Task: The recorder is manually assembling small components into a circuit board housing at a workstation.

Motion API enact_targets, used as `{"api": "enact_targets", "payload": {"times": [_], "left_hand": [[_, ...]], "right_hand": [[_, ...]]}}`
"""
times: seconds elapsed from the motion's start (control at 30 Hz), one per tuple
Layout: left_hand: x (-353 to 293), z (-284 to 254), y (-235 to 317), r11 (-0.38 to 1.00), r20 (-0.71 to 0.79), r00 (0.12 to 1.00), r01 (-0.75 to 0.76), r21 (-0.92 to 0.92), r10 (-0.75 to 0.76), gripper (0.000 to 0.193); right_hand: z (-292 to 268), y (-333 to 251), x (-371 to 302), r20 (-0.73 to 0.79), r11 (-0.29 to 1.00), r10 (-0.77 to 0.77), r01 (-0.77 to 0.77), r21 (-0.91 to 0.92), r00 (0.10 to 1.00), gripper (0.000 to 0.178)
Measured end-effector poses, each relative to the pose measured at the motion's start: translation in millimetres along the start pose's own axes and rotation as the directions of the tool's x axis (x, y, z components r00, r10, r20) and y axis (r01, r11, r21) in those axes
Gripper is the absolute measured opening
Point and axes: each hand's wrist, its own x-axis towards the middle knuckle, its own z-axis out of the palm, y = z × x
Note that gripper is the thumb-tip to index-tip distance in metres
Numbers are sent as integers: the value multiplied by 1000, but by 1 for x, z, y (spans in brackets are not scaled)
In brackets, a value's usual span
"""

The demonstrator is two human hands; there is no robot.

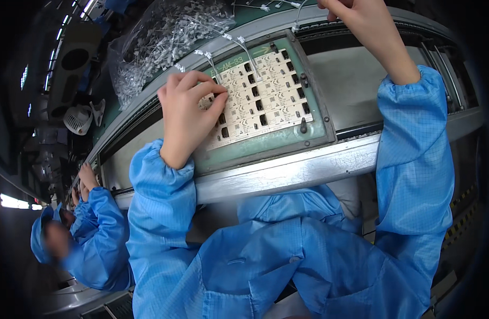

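Note:
A panel of cream circuit boards (271, 95) with rows of small black parts lies in a green fixture plate (244, 151). My left hand (190, 109) is over the panel's left side, thumb and forefinger pinched together at its surface; whatever is between the fingertips is too small to make out. White wire leads with plugs (241, 39) run over the panel's far edge, some reaching onto the boards. My right hand (364, 24) is up at the far right, beyond the fixture, fingers curled and partly cut off by the picture's edge. Close to it a white cable (297, 24) bends upward; its hold on anything is hidden.
A clear plastic bag (165, 50) heaped with white wire leads stands at the far left. The fixture sits on a conveyor with a metal front rail (287, 164). A small white fan (78, 119) is further left. A co-worker in blue (95, 244) works at the lower left.

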Motion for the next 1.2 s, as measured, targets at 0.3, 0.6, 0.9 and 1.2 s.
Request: {"api": "enact_targets", "payload": {"times": [0.3, 0.6, 0.9, 1.2], "left_hand": [[2, -3, 5, 998, 27, 999, 42, 35, -43, 6], [3, -7, -12, 999, 122, 991, 45, 10, -46, 9], [3, -12, -2, 996, 112, 992, -69, 57, 63, 14], [42, -29, -10, 990, 313, 941, -141, 19, 128, 18]], "right_hand": [[2, 23, 2, 22, 988, -104, 106, -115, 994, 13], [13, 34, 9, 50, 991, -70, 75, -111, 996, 11], [11, 11, 2, 61, 988, -34, 42, -145, 998, 9], [6, 23, 2, -27, 999, 28, -29, -20, 999, 8]]}}
